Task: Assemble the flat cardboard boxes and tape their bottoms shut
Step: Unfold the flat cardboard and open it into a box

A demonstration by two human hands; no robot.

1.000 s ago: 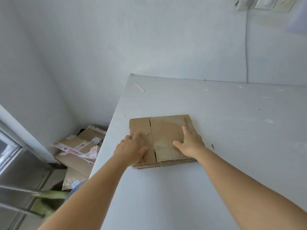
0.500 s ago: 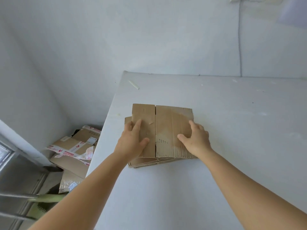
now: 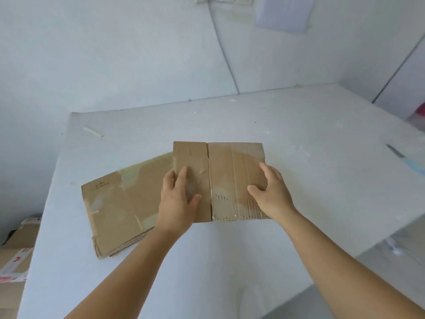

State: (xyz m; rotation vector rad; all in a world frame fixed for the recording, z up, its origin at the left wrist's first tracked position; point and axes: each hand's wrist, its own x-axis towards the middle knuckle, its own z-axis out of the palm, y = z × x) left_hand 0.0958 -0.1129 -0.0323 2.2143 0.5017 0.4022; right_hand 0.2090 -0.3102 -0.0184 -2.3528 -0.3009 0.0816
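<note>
Right now both hands hold one flat cardboard box [image 3: 230,178] at frame centre, above the white table [image 3: 299,134]. The left hand [image 3: 178,201] grips its left edge, thumb on top, fingers partly curled round; the right hand [image 3: 271,194] clamps the right edge likewise. A stack of flat boxes [image 3: 119,203] lies skewed at lower left, near the table edge. Popping the blank open carelessly could probably tear the worn, taped creases, or an elbow could nudge that stack off.
</note>
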